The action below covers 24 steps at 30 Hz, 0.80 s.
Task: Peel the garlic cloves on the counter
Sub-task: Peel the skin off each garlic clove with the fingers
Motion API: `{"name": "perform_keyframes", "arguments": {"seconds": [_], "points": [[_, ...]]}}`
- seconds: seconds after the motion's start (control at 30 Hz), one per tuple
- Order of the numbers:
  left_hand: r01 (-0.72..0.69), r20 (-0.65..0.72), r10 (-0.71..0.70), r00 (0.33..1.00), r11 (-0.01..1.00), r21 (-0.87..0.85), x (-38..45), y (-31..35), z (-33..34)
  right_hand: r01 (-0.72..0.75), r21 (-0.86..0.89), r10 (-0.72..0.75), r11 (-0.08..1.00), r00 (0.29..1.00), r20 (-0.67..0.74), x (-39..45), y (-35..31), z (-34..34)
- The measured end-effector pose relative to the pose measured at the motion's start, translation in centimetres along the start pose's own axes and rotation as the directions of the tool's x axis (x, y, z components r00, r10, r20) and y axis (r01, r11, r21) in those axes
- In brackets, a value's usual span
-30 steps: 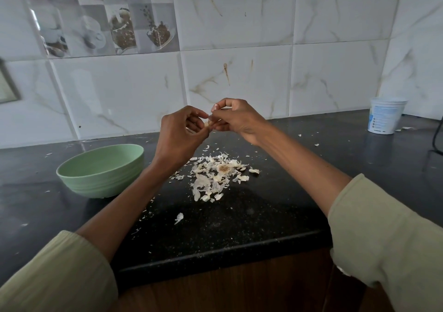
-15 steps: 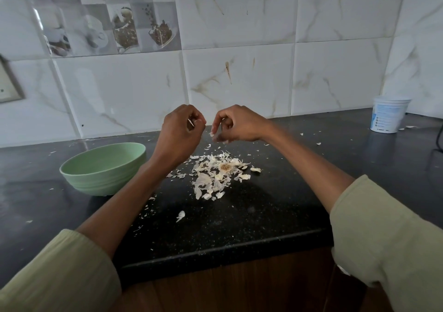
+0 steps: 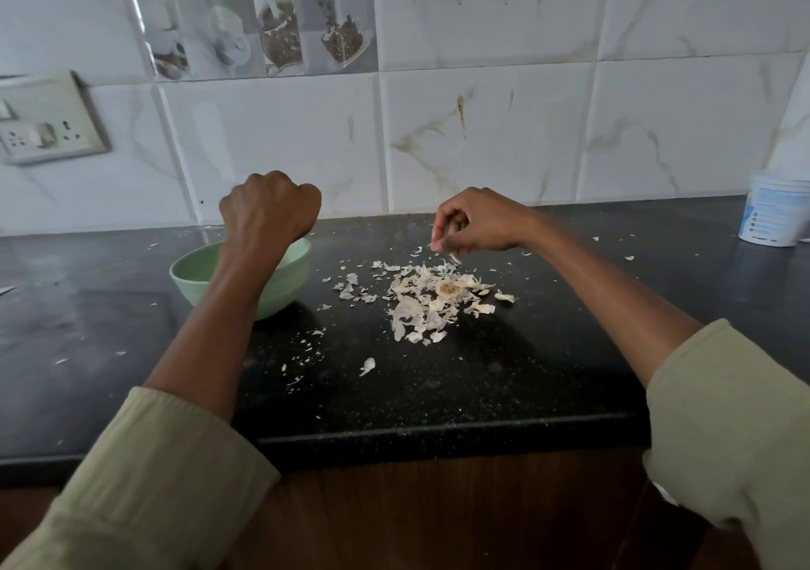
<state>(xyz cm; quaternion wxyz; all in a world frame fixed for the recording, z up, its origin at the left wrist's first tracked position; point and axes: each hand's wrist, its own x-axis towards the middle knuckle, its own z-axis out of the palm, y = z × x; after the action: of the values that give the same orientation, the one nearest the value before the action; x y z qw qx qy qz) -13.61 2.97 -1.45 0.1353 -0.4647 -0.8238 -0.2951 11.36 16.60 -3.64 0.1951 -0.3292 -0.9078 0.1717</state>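
The left hand (image 3: 269, 210) hangs over the green bowl (image 3: 193, 273), which stands on the dark bench (image 3: 482, 385) toward its back left; its fingers are clenched into a fist seen from the back, so whether a garlic clove sits inside cannot be told. The right hand (image 3: 482, 221) is held over the back edge of the heap of garlic skins (image 3: 420, 302), its fingers curled down and pinching a small pale scrap of skin (image 3: 435, 246) at their tips, just above the heap and not touching it. The heap lies near the middle of the bench, with a round dry root end (image 3: 449, 290) sitting in it; no whole unpeeled clove can be made out among the flakes. Loose flakes are scattered around, and one larger flake (image 3: 367, 366) lies alone nearer the front edge. A white tub (image 3: 773, 208) with a blue label stands at the back right corner, against the tiled wall (image 3: 482, 140). A switch and socket plate (image 3: 46, 120) is fixed to the wall at the left. Both forearms are bare, with pale green sleeves (image 3: 144, 477) pushed up toward the elbows.
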Motion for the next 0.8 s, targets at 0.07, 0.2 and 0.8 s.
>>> {"name": "perform_keyframes", "arguments": {"seconds": [0.07, 0.2, 0.8], "points": [[0.0, 0.02, 0.0, 1.0, 1.0, 0.027, 0.0, -0.2, 0.0, 0.013, 0.019, -0.014, 1.0, 0.999, 0.043, 0.0, -0.1, 0.1], [-0.049, 0.007, 0.049, 0.999, 0.998, 0.025, 0.1, 0.1, 0.6, 0.02, 0.072, -0.026, 0.997, 0.996, 0.079, -0.3, -0.3, -0.2], [-0.513, 0.248, 0.592, 0.767, 0.798, -0.317, -2.8, 4.2, 4.9, 0.064, 0.024, -0.068, 0.998, 0.935, 0.348, -1.5, -1.7, -1.6]]}}
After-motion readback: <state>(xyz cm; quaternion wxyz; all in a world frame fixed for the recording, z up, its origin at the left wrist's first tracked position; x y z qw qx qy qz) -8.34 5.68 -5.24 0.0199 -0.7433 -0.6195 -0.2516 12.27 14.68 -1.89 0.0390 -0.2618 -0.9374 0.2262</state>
